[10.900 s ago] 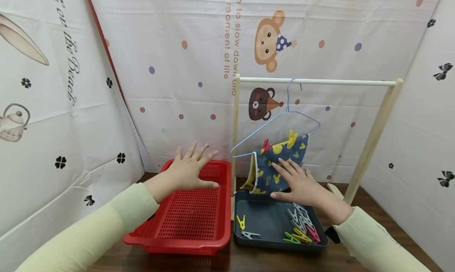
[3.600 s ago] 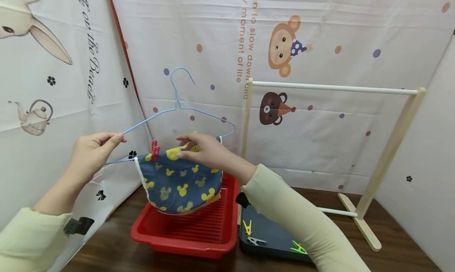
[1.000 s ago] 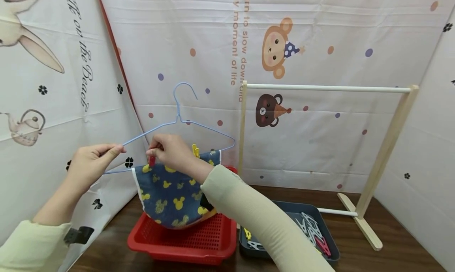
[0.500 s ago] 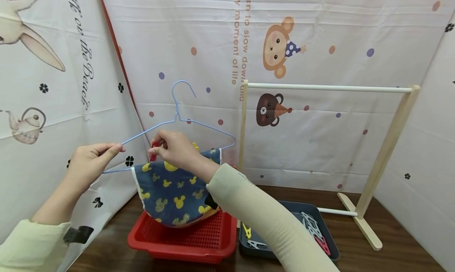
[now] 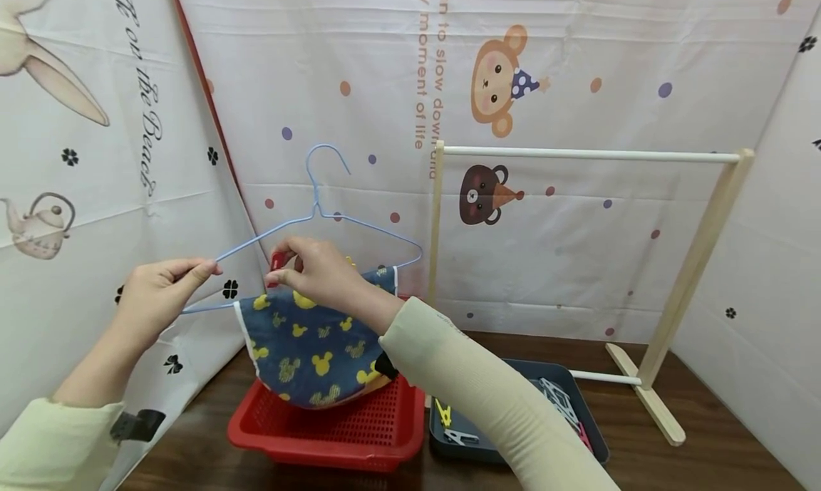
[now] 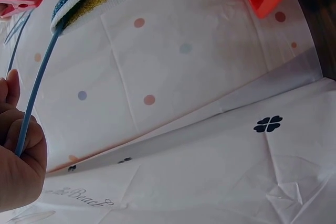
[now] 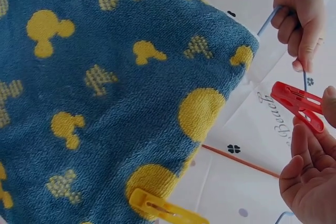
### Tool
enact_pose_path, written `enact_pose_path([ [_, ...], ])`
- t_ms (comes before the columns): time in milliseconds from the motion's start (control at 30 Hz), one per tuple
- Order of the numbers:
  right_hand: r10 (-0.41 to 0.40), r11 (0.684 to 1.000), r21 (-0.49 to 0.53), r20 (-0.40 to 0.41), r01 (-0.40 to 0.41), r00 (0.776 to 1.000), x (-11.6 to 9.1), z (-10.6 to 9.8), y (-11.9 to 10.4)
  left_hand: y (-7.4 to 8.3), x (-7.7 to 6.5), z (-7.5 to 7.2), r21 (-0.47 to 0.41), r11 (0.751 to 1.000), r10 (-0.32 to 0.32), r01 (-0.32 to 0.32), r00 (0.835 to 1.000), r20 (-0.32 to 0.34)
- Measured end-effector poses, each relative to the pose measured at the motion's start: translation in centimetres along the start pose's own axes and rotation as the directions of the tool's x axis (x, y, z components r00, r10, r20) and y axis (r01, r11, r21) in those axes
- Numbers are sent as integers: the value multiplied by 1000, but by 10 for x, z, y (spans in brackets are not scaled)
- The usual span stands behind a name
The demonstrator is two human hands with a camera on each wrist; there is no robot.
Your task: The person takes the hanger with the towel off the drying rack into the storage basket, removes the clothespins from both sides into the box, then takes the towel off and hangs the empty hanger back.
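Up over the red basket [image 5: 333,427], the soft, floppy towel [image 5: 314,341] hangs on a thin, bendy hanger [image 5: 359,224]. Left hand [image 5: 157,295] pinches its wire end; right hand [image 5: 321,274] fingers pinch the light red peg [image 7: 298,103], best squeezed at its tail
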State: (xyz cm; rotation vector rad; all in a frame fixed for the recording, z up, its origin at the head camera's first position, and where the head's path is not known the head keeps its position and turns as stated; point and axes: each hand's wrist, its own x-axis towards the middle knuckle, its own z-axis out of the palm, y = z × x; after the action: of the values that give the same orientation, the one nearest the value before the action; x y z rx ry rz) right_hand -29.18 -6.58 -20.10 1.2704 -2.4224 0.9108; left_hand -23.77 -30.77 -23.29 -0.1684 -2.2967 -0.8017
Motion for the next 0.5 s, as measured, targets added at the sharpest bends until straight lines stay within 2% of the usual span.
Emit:
enact_pose_path([
  [367,7,993,120,3,-7,1000,-10,-9,7,-1,-2,2,-14,1000,-3,3,1000,-13],
  [500,-4,994,111,9,3,1000,-22,-18,8,-2,-4,0,-26,1000,-4,4,1000,-16],
])
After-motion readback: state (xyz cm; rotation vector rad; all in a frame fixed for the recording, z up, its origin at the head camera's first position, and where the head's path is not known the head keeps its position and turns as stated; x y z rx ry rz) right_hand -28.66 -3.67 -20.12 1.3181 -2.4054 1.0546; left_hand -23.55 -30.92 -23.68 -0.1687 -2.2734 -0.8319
